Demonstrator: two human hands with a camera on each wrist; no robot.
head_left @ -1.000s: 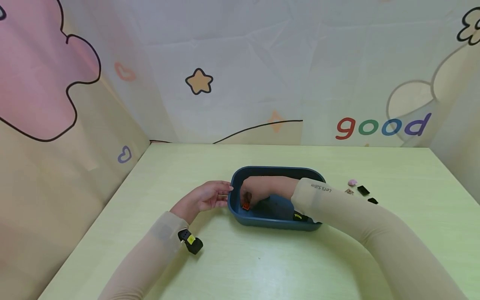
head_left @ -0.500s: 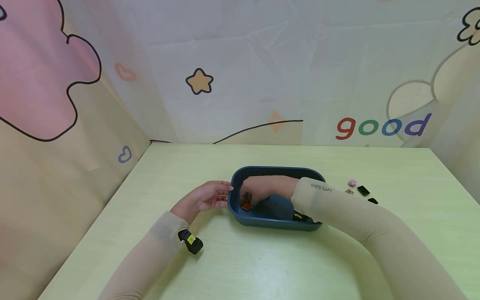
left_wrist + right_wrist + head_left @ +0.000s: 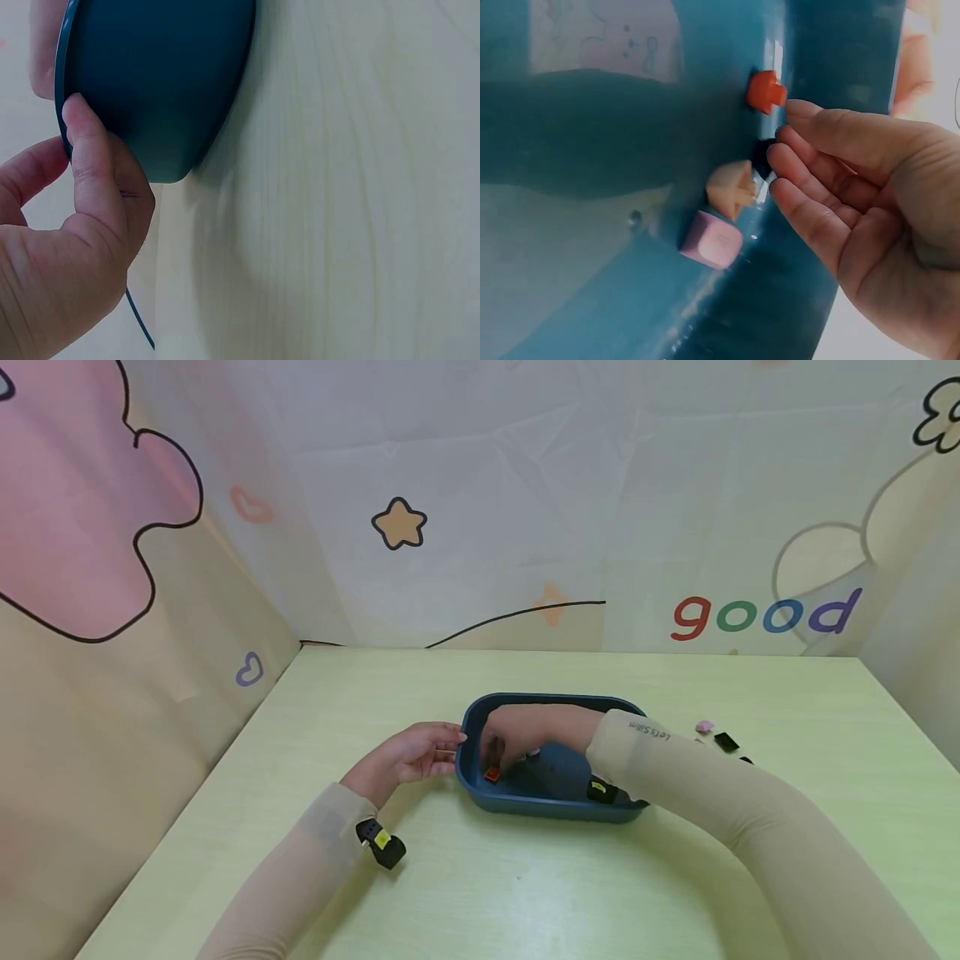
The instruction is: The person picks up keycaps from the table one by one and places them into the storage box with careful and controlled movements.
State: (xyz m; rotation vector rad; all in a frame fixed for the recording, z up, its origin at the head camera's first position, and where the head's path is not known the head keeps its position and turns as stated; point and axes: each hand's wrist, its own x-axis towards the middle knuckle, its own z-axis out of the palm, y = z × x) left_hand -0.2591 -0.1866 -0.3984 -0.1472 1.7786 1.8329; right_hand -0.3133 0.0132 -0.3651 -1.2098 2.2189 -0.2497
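My left hand (image 3: 408,752) pinches the left rim of a dark blue plastic basin (image 3: 555,808); in the left wrist view its fingertips lie on both sides of the rim. My right hand (image 3: 885,240) reaches down inside the basin's left end, its fingers loosely bent. Those fingertips are right at a black keycap (image 3: 762,156), which they partly hide. Just beyond the thumb tip lies an orange keycap (image 3: 763,91) with its stem showing. A beige keycap (image 3: 727,189) and a pink keycap (image 3: 714,240) with a marking lie beside the black one.
On the pale table (image 3: 480,885), to the right of the basin, lie a pink keycap (image 3: 704,726) and a black keycap (image 3: 726,742). More small pieces there are partly covered by my right forearm (image 3: 720,785). A printed cloth backdrop (image 3: 510,527) stands behind the table.
My right wrist and forearm have risen slightly and shifted a little right, now covering more of the pieces on the table. A pale piece shows beside the right hand. The left hand stays put.
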